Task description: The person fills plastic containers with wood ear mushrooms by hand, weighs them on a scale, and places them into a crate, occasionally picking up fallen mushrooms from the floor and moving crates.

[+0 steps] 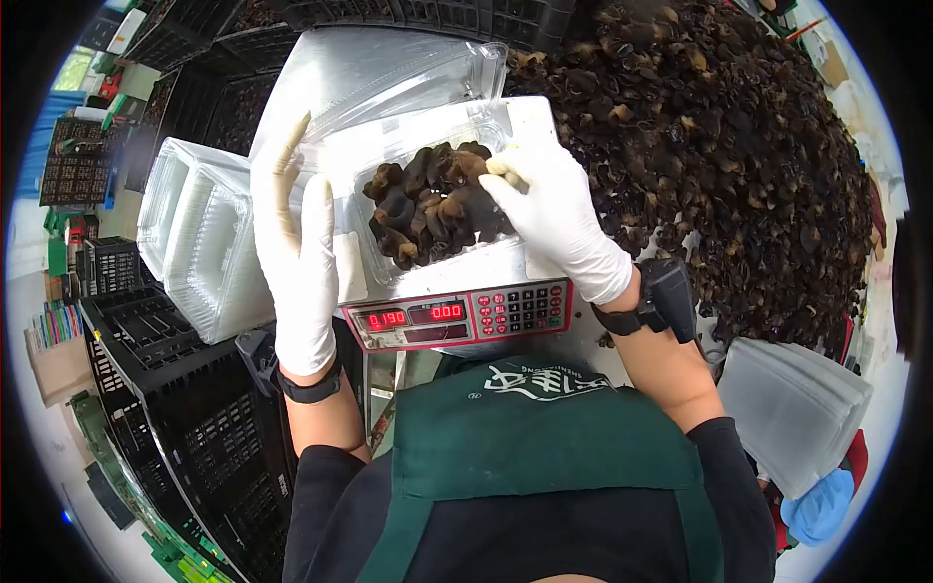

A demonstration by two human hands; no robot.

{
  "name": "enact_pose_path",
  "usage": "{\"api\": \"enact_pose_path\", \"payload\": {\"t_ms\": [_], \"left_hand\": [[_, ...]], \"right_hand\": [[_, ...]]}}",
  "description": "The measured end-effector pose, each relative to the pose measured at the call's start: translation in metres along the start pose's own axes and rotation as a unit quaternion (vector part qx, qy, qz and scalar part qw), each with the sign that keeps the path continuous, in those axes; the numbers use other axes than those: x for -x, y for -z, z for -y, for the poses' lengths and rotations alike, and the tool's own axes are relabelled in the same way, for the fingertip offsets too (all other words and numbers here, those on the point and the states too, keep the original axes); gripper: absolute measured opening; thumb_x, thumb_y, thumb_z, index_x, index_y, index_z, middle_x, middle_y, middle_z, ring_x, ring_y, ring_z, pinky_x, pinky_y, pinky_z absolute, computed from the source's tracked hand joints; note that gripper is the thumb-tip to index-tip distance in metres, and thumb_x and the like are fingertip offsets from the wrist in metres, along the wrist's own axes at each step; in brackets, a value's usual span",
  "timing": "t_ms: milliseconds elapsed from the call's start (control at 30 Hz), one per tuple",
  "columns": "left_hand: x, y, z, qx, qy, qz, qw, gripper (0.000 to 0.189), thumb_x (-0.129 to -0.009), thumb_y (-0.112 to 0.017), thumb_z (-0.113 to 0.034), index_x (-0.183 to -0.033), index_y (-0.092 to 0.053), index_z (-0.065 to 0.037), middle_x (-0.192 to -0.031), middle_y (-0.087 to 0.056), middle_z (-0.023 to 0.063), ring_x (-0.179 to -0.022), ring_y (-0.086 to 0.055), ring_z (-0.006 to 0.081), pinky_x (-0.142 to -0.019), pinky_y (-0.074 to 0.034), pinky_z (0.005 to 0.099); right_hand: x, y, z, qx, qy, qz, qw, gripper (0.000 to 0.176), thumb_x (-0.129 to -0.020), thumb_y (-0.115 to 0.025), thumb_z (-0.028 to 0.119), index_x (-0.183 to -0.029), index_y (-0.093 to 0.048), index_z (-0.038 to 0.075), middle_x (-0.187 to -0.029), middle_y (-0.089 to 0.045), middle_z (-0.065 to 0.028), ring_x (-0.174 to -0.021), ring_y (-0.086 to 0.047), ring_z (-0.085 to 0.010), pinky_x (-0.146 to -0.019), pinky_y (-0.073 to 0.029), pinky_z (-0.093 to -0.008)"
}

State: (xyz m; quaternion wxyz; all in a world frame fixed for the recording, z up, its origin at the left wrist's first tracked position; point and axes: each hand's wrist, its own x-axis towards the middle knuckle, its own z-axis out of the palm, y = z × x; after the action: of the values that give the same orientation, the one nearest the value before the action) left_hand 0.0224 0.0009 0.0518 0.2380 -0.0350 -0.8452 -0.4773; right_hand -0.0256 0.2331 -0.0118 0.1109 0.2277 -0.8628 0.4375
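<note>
A clear plastic tray [389, 275] filled with dark brown wood ear mushrooms [428, 209] sits on a white scale [533, 117], whose red display [408, 318] reads 0.190 and 0.00. In a white glove, my left hand [296, 243] is held beside the tray's left side, thumb and fingers apart, with nothing in it. My right hand [554, 204], also gloved, is at the tray's right edge. Its thumb and fingertips are curled together against the mushrooms; what lies between them is hidden. Behind the tray, a clear plastic lid or container [418, 92] leans on the metal surface.
A big heap of wood ear mushrooms [719, 146] spreads over the right side. Stacked clear trays [199, 243] stand left of the scale, and stacked clear plastic lids or trays [792, 413] lie at lower right. Black crates [185, 389] stand left; another crate [428, 17] is behind.
</note>
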Motion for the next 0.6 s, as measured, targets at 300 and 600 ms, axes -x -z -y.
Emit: {"api": "enact_pose_path", "payload": {"t_ms": [300,600], "left_hand": [[-0.001,-0.009,0.001,-0.108,-0.039,-0.072,0.991,0.057,-0.092,-0.063,-0.010,-0.146,-0.046,-0.006,-0.145,-0.049,0.0167,-0.139,-0.042,0.0306,-0.117,-0.030,0.0475],[0.026,-0.056,-0.045,0.043,-0.018,0.232,0.972,0.036,-0.081,-0.075,-0.002,-0.117,-0.069,-0.003,-0.112,-0.068,0.0133,-0.103,-0.066,0.0261,-0.090,-0.053,0.0350]], "right_hand": [[-0.001,0.024,0.005,-0.251,-0.170,0.069,0.950,0.017,-0.089,-0.072,0.015,-0.099,-0.069,0.002,-0.085,-0.062,-0.0005,-0.074,-0.054,-0.0086,-0.070,-0.047,-0.0263],[0.041,0.073,0.014,-0.501,-0.212,0.142,0.827,0.023,-0.097,-0.063,0.020,-0.106,-0.069,0.000,-0.091,-0.067,0.0011,-0.083,-0.057,-0.0045,-0.074,-0.047,-0.0227]]}}
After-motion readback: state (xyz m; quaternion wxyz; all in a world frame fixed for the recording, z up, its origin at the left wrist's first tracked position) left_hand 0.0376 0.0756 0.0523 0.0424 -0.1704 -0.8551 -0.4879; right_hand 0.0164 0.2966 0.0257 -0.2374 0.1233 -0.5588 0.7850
